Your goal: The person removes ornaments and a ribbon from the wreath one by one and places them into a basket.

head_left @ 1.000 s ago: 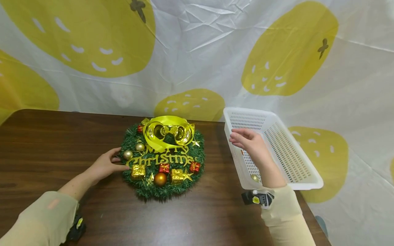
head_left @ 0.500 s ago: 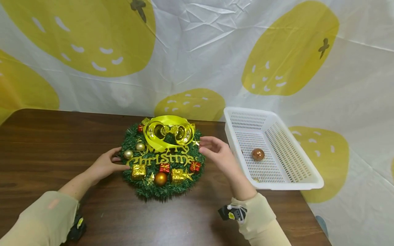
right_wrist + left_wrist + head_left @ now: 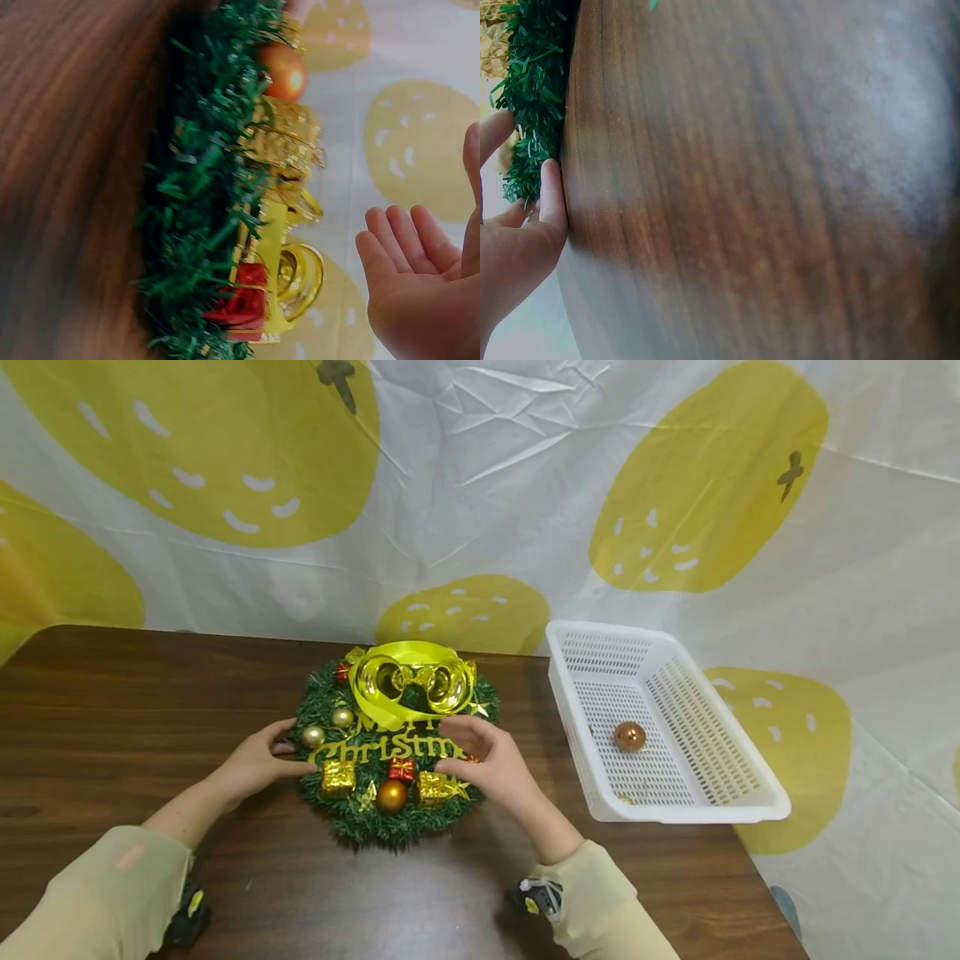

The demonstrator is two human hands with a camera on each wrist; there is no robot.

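A green tinsel Christmas wreath lies on the wooden table, with gold "Merry Christmas" lettering across its middle. My left hand holds its left edge; in the left wrist view the fingers wrap the tinsel. Spread and holding nothing, my right hand hovers over the wreath's right part, covering the end of the lettering. In the right wrist view its fingers stand apart from the decorations. A yellow ribbon bow with two gold bells sits at the top. An orange ball and gold gift boxes decorate the bottom.
To the right stands a white perforated plastic basket with a copper-coloured ball and a small gold piece in it. Behind the dark wooden table hangs a white curtain with yellow fruit print.
My right hand has moved left from over the basket to over the wreath's right side, uncovering the copper-coloured ball in the basket. The left hand and the wreath have stayed in place.
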